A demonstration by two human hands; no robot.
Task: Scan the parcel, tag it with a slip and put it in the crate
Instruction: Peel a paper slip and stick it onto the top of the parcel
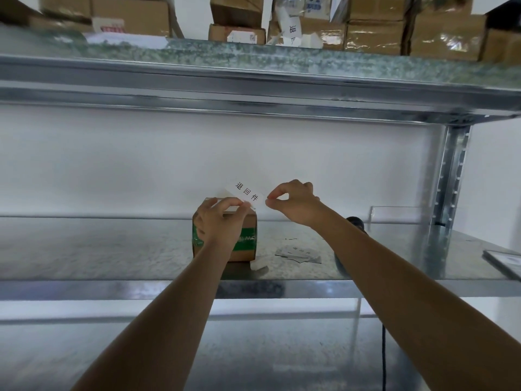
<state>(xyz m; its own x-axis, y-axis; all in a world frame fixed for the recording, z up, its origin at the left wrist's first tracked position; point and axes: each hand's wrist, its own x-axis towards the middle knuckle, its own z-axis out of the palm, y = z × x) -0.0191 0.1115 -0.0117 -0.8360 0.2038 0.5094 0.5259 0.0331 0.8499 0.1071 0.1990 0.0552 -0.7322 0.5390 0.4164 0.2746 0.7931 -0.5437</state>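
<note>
A small cardboard parcel (245,244) with green tape stands on the middle metal shelf (112,249). Just above it I hold a white slip (245,192) printed with black characters. My left hand (218,221) pinches the slip's lower left end, and my right hand (294,203) pinches its right end. My left hand and forearm cover part of the parcel's top and front. No crate is in view.
More white slips (300,253) lie on the shelf right of the parcel, and a scrap of backing paper (259,265) lies in front of it. A black scanner (355,222) sits behind my right forearm. Cardboard boxes (375,35) fill the upper shelf. An upright post (451,176) stands at right.
</note>
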